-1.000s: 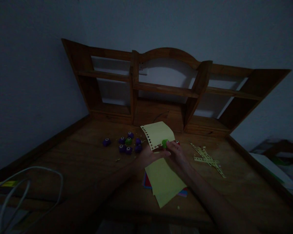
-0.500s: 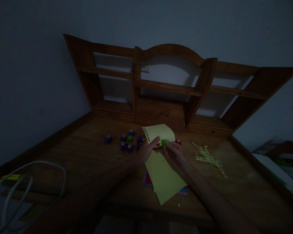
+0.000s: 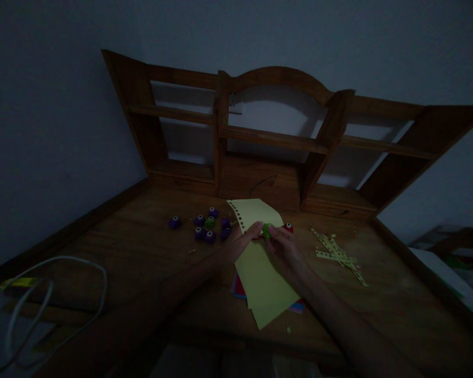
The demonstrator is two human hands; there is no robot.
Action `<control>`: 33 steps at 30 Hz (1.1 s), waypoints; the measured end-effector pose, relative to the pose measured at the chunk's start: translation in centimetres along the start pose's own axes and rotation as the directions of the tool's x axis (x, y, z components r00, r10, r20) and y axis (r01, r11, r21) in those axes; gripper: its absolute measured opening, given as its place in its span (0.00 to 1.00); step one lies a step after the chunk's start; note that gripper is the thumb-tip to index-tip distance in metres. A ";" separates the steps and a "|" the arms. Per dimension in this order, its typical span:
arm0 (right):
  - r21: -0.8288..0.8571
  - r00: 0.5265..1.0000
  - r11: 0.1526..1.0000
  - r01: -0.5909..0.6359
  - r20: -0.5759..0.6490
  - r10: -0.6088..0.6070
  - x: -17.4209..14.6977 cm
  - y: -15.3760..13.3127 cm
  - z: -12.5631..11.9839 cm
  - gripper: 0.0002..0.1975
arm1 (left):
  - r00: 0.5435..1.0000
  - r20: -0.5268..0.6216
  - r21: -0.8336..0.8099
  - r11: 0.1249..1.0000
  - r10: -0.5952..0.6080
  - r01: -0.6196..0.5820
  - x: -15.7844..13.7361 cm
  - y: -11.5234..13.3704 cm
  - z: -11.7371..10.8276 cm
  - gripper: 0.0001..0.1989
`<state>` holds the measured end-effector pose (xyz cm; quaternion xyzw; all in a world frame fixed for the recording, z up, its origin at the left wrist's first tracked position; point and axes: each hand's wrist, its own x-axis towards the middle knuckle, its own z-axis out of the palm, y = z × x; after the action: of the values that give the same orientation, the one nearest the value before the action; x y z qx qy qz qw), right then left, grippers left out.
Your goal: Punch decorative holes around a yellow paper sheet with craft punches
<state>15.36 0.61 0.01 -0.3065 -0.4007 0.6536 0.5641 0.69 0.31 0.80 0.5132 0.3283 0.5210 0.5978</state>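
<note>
Head view, dim room. From where I stood, the green punch point(image 3: 266, 229) sat between the two hands at the near edge of the upper yellow sheet point(image 3: 256, 210), in front of the person. The right hand point(image 3: 287, 248) was the nearer: its fingers were clamped on the punch from the right side. The left hand point(image 3: 234, 247) came in from the left, thumb pointing at the punch and just beside it; touching or not, couldn't tell. Its other fingers were hidden, so no call on whether they gripped anything.

Punch looked squat, no clear long axis. The sheet's row of holes ran along its left edge, slanting down toward the left thumb. Lower yellow sheets point(image 3: 266, 286) lay on the desk point(image 3: 150, 257) below the hands. Red punch point(image 3: 289, 227) just right of the right hand; a purple punch point(image 3: 175, 223) well off to the left; holed strips point(image 3: 337, 254) to the right.

Versus one second ago: left thumb had come up beside the punch, where earlier the left fingers reached across below it. Holes along the near edge, visible then, were covered. Right hand kept its hold.
</note>
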 end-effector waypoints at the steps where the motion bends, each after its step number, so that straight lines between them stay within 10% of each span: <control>1: -0.002 1.000 1.000 -0.004 -0.005 0.004 0.0 -0.1 0.0 0.09 | 1.000 0.021 0.004 1.000 0.014 -0.014 -0.1 0.0 0.1 0.20; 8: 0.006 0.998 1.000 -0.009 -0.056 0.009 -0.3 0.2 0.1 0.09 | 0.988 0.009 -0.008 0.988 0.154 -0.154 -0.1 -0.7 1.8 0.17; 33: -0.160 0.997 0.984 0.080 0.010 -0.079 -0.4 0.1 0.3 0.10 | 0.999 -0.043 -0.155 0.988 0.008 -0.014 -1.7 1.1 2.7 0.22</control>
<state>15.13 0.17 0.01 -0.3334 -0.4647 0.5968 0.5627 2.47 -2.15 2.26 0.4557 0.2962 0.5591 0.6260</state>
